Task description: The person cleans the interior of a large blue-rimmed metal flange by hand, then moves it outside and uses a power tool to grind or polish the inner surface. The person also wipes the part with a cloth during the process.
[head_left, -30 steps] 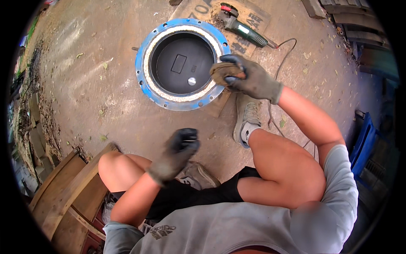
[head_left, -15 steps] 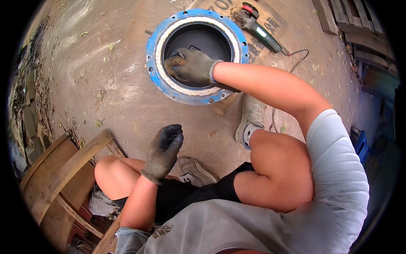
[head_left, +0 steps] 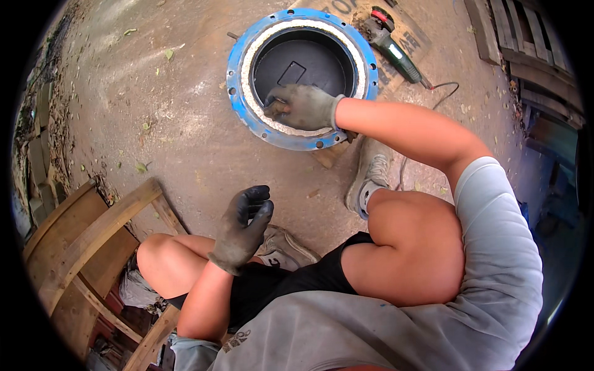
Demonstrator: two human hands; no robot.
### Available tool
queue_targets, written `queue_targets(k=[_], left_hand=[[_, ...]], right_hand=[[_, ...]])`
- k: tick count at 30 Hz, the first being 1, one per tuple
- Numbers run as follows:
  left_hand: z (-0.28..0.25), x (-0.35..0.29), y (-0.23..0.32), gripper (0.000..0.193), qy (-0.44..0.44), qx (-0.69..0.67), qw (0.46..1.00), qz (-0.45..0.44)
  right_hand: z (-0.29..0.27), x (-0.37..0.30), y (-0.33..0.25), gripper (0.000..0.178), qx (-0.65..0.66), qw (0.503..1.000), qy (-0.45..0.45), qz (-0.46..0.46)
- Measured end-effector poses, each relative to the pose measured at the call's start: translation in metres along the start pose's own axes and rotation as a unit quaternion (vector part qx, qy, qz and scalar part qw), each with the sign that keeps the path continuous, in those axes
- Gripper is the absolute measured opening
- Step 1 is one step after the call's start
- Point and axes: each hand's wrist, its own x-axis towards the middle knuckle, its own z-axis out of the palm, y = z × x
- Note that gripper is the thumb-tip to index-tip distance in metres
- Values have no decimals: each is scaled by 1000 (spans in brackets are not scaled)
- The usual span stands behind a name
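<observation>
Bare brown concrete floor (head_left: 185, 148), scuffed and stained, spreads across scene, green leaves (head_left: 169, 54) scattered over it. Pale light streaks upper left; right edge sinks into bluish shadow. Wooden frame (head_left: 117, 216) with brown panel (head_left: 69, 232) leans at lower left, crumpled pale sheeting (head_left: 137, 289) beside it. Slatted wooden pallets (head_left: 550, 86) crowd upper right. Dark litter (head_left: 52, 117) lines left margin.

Rough work yard or open workshop. Stained hard floor (head_left: 192, 111); fallen leaves (head_left: 169, 54) left of right hand (head_left: 302, 106). Beyond it, power grinder (head_left: 396, 54) on board (head_left: 408, 28); farther right, slatted timber (head_left: 502, 25). Wooden frame (head_left: 102, 247) left of left hand (head_left: 244, 224).
</observation>
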Motion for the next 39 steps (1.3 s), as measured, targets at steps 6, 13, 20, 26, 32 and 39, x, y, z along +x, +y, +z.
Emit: queue_targets(k=[6, 13, 20, 26, 32, 39], left_hand=[[15, 4, 1, 35, -33, 61, 997, 15], [15, 4, -11, 35, -34, 70, 997, 26], [11, 22, 5, 35, -46, 79, 995, -30], [11, 28, 2, 35, -53, 95, 994, -16], [1, 36, -13, 35, -56, 121, 991, -16], [-1, 48, -7, 35, -48, 132, 990, 1]], right_hand=[[15, 55, 24, 32, -179, 976, 108, -64], [-12, 2, -9, 40, 22, 998, -62, 21], [-35, -8, -3, 47, 29, 990, -117, 73], [-81, -30, 24, 47, 204, 966, -150, 61], [-91, -73, 27, 46, 175, 975, -57, 123], [-124, -100, 7, 43, 67, 951, -250, 169]])
